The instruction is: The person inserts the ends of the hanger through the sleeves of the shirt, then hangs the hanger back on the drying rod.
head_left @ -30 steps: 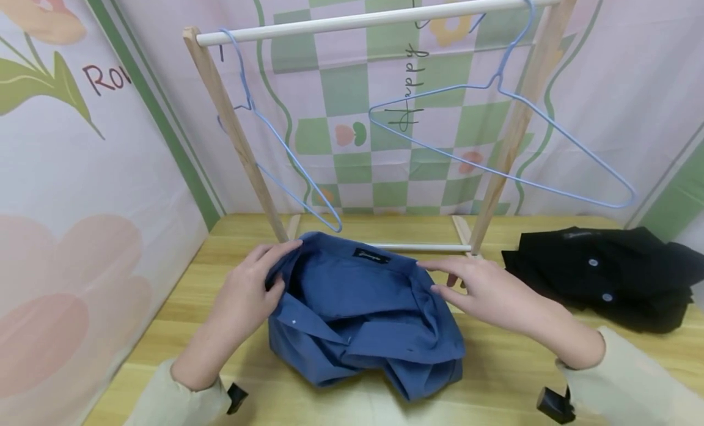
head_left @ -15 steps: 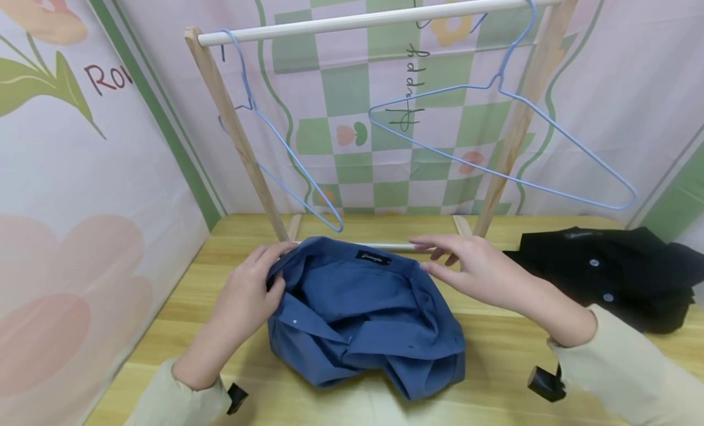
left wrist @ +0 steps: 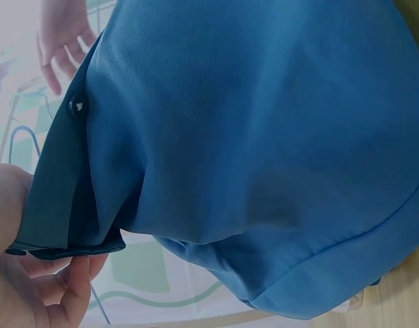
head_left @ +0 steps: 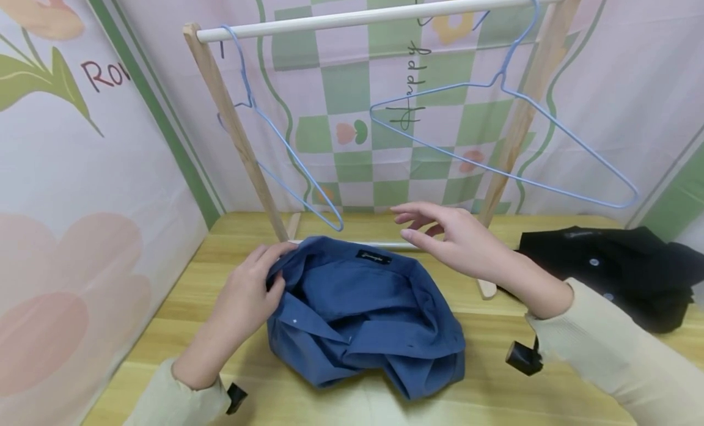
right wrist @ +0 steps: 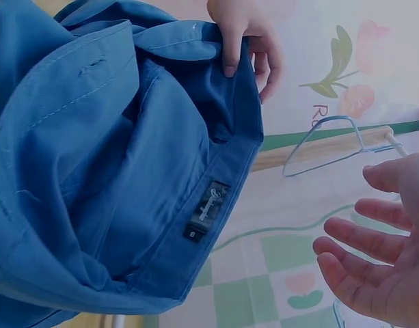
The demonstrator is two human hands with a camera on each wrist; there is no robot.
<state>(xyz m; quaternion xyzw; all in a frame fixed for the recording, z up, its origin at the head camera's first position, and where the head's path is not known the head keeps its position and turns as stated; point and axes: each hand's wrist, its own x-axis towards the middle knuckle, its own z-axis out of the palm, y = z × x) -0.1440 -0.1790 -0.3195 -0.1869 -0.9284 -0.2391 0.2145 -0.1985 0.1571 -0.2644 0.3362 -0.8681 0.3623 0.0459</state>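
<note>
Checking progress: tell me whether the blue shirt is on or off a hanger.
Off: the left hand holds the shirt; both hangers hang bare.

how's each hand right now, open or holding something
Left hand: holding the blue shirt by its edge.
Right hand: open, holding nothing.

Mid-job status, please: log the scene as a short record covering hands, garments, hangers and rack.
left hand: pinches an edge of the blue garment
right hand: holds nothing, apart from the blue garment, fingers loosely bent
blue garment: on the table, its opening facing up
black label: inside the blue garment's far edge
black garment: on the table at right, light buttons showing, partly hidden by the right arm
left hanger: light blue, hooked over the rack's white top bar
right hanger: light blue, on the same bar
</note>
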